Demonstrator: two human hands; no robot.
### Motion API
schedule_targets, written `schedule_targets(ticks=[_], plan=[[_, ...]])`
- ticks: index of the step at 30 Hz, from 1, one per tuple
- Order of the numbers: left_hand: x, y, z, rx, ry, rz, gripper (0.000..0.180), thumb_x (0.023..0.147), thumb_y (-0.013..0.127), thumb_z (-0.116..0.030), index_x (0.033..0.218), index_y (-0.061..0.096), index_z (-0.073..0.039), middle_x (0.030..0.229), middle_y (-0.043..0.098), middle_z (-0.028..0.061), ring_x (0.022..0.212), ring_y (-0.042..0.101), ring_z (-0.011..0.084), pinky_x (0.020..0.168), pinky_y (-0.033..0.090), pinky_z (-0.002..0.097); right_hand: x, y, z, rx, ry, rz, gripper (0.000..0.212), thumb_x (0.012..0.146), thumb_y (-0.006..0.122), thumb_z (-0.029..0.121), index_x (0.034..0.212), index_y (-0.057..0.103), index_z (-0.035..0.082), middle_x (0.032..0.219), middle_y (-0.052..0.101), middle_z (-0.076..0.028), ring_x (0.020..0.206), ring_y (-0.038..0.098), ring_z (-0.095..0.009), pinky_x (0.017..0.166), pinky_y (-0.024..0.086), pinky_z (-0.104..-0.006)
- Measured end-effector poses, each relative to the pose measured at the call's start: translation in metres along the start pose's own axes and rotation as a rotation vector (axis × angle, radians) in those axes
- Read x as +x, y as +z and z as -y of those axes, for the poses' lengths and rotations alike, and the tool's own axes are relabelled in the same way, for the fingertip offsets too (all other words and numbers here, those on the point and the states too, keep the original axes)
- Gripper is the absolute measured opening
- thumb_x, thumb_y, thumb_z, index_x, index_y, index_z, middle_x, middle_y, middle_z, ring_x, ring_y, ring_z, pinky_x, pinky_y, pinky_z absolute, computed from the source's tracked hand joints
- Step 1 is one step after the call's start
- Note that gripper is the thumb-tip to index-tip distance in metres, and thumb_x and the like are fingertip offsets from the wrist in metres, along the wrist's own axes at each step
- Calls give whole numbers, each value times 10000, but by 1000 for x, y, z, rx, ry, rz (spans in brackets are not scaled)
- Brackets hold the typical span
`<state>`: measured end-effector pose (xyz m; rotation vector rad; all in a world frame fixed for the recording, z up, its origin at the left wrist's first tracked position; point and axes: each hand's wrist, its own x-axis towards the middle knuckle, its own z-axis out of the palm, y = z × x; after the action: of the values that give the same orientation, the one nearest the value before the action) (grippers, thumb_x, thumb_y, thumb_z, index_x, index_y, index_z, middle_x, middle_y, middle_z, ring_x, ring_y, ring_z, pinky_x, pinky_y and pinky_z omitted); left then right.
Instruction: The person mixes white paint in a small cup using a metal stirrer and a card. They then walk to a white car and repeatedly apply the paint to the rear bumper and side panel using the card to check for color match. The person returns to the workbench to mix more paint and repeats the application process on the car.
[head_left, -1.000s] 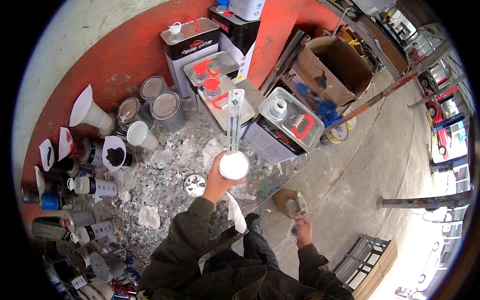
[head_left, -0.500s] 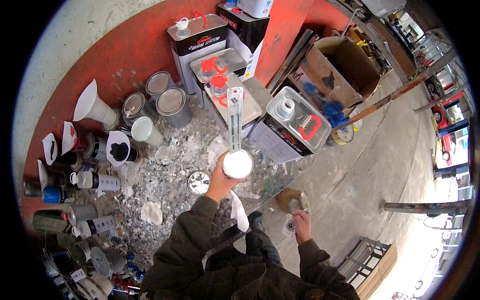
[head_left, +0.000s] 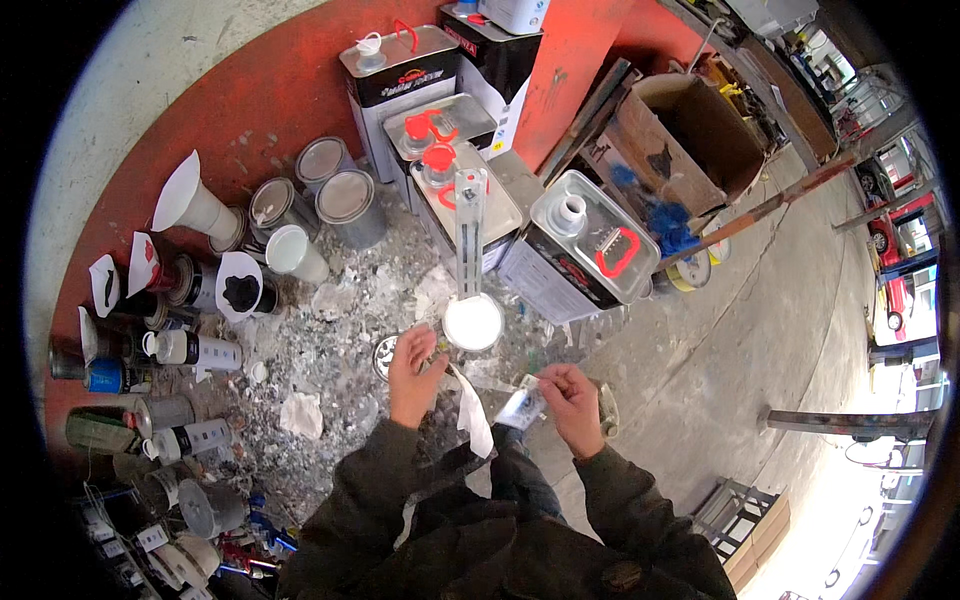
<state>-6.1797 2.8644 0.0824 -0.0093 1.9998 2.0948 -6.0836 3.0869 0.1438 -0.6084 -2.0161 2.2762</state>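
Observation:
A round cup of white paint (head_left: 473, 322) stands before me with a long, flat, slotted mixing stick (head_left: 469, 225) upright in it. My left hand (head_left: 412, 378) is just left of the cup, with its fingers apart and nothing in them. To the right, my right hand (head_left: 572, 405) pinches a small pale sheet with dark print (head_left: 522, 404); its exact kind is unclear. Between the hands hangs a white strip of paper or cloth (head_left: 474, 418). Partly hidden behind my left hand is a round can top smeared with white (head_left: 384, 356).
Rectangular solvent tins with red handles (head_left: 590, 250) stand beyond the cup. Round paint cans (head_left: 350, 205), a white plastic cup (head_left: 294, 253) and paper-coned containers (head_left: 240, 290) crowd the left. A cardboard box (head_left: 655, 160) sits back right. The floor is paint-spattered (head_left: 330, 370).
My left hand has let go of the paint cup and drawn back to its left. My right hand has moved up and left with the pale sheet.

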Motion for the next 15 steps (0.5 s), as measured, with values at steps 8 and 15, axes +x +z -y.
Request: schedule_targets(ticks=[8,15], plan=[[-59,19,-82,-59,-268,344,164,859,656,-116,963,661,11,786,660,5,670,598,72,604,479,224,12,42,19,-5,-97,46,185,853,628,13,1024,563,-15,854,637,-24,735,562,-56,638,456,-209],[-63,4,-86,-131,-411,288,212,886,622,-129,993,649,52,799,668,51,651,604,70,568,482,210,8,54,40,-114,43,330,123,826,663,32,917,610,-32,796,627,-19,705,543,-49,613,450,-219]])
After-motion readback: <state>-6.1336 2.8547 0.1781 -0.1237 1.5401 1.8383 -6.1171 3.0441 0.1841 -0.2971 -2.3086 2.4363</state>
